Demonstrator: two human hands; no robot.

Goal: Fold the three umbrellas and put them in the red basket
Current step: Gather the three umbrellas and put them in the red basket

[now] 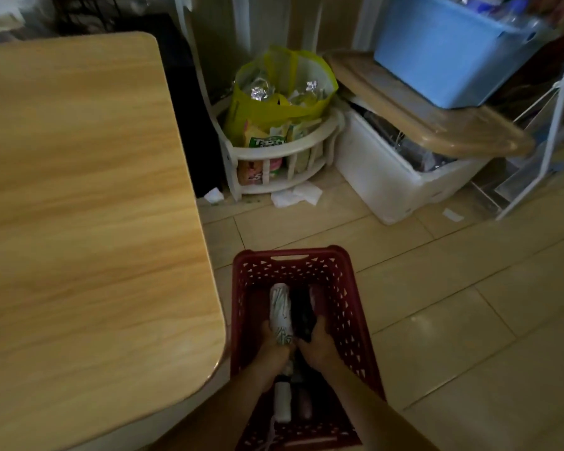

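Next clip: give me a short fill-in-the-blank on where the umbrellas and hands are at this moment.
1. The folded umbrellas lie inside the ____ basket on the floor.
2. The left hand holds the ____ patterned umbrella.
3. The right hand rests on the ____ umbrella beside it.
4. The basket stands to the ____ of the wooden table in the view.

Missing words: red; white; black; right
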